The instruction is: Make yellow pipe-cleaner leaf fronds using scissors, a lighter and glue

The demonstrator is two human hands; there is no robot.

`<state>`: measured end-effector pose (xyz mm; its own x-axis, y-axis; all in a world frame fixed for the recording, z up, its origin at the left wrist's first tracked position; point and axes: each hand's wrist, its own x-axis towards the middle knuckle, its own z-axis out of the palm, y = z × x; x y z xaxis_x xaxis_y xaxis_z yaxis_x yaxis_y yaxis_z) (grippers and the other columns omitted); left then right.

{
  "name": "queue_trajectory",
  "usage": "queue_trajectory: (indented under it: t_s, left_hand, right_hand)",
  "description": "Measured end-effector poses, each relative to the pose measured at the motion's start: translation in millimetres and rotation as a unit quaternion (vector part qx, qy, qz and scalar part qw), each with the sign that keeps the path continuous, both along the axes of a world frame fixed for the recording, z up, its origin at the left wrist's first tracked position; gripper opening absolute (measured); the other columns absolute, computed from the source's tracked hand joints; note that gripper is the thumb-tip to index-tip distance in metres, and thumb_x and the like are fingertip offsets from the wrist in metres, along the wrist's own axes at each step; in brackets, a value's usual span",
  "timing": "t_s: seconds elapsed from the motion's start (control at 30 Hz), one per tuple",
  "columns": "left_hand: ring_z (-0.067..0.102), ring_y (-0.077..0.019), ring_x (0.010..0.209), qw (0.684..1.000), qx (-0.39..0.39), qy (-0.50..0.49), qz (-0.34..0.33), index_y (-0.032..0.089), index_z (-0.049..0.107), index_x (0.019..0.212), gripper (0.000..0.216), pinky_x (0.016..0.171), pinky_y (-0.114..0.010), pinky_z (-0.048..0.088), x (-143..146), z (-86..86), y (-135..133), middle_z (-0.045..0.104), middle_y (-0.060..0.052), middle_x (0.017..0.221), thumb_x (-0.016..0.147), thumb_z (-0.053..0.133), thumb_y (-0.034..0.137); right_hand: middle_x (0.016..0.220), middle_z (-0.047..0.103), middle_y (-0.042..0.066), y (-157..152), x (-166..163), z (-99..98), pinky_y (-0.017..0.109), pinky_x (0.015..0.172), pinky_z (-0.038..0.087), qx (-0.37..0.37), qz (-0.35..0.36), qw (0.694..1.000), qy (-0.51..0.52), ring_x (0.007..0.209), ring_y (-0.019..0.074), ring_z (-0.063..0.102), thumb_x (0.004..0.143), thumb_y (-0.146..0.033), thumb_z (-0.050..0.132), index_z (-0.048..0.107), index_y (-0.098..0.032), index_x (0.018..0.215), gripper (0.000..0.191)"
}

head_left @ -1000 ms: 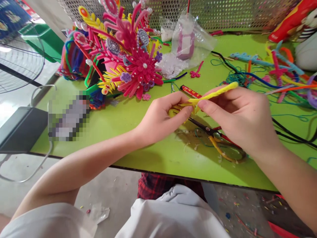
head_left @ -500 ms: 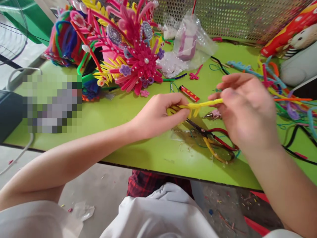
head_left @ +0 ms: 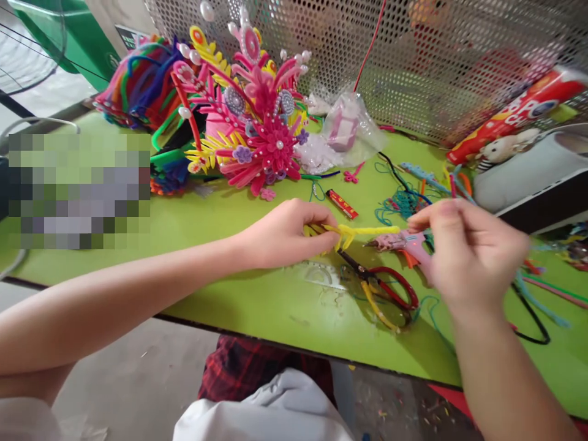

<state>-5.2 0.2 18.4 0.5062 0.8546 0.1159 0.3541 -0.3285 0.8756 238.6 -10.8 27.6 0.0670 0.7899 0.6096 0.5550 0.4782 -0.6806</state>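
My left hand (head_left: 294, 236) pinches a yellow pipe cleaner (head_left: 372, 231) with short side loops; its straight end sticks out to the right. My right hand (head_left: 473, 251) is closed, thumb against curled fingers, apart from the pipe cleaner's end. What it holds, if anything, is hidden. Just left of it, a pink glue gun (head_left: 418, 248) lies on the table, partly covered by the hand. Scissors (head_left: 362, 274) with red and yellow handles lie below, their blades reaching toward my left hand. A clear protractor ruler (head_left: 321, 275) lies beside them.
A pink and yellow pipe-cleaner flower piece (head_left: 278, 147) stands at the back, beside bundled coloured pipe cleaners (head_left: 147, 86). A small red packet (head_left: 342, 204), teal thread (head_left: 399, 205) and a plastic bag (head_left: 351, 125) lie behind my hands. A mesh panel (head_left: 312, 37) borders the green table (head_left: 220, 288).
My right hand has let go of the yellow pipe cleaner's end and moved right, closing its fingers. My left hand still holds the pipe cleaner. The view has shifted.
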Motion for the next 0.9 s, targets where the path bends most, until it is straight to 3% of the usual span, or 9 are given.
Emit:
queue_trajectory:
  t_s: [0.1, 0.2, 0.53, 0.9]
  left_hand:
    - [0.059, -0.0082, 0.068, 1.0, -0.004, 0.021, -0.012, 0.016, 0.074, 0.081, 0.015, 0.066, -0.02, 0.042, -0.4, 1.3, 0.7, 0.07, 0.006, 0.072, 0.087, 0.063, 0.025]
    - [0.059, -0.009, 0.068, 0.999, -0.004, 0.035, -0.013, 0.017, 0.076, 0.083, 0.016, 0.066, -0.021, 0.041, -0.6, 1.6, 1.3, 0.071, 0.005, 0.072, 0.086, 0.063, 0.026]
    - [0.058, -0.0067, 0.07, 0.998, -0.002, 0.06, -0.034, 0.015, 0.076, 0.084, 0.016, 0.069, -0.019, 0.04, -1.7, 0.5, 2.0, 0.069, 0.006, 0.073, 0.086, 0.064, 0.026]
    - [0.053, -0.0037, 0.062, 0.996, 0.023, 0.076, -0.05, 0.015, 0.076, 0.083, 0.014, 0.065, -0.017, 0.038, -2.2, -1.6, 1.7, 0.067, 0.008, 0.067, 0.085, 0.065, 0.024]
  right_hand:
    - [0.095, 0.076, 0.006, -9.7, -5.2, 1.1, 0.037, 0.08, 0.053, -0.035, 0.11, 0.983, -0.141, 0.088, 0.0205, 0.069, 0.097, -0.028, 0.066, 0.077, -0.024, 0.098, 0.012]
    - [0.103, 0.078, 0.004, -13.3, -9.6, -3.7, 0.034, 0.082, 0.056, -0.107, 0.168, 0.965, -0.168, 0.091, 0.0198, 0.073, 0.091, -0.029, 0.076, 0.077, -0.024, 0.107, 0.017]
    - [0.09, 0.078, -0.002, -15.0, -14.3, -10.6, 0.025, 0.078, 0.054, -0.217, 0.142, 0.958, -0.126, 0.082, 0.0128, 0.071, 0.095, -0.036, 0.072, 0.079, -0.026, 0.092, 0.013]
    - [0.082, 0.075, -0.002, -17.4, -20.4, -6.4, 0.028, 0.075, 0.048, -0.183, 0.118, 0.951, -0.219, 0.076, 0.0127, 0.067, 0.094, -0.026, 0.071, 0.074, -0.02, 0.083, 0.013]
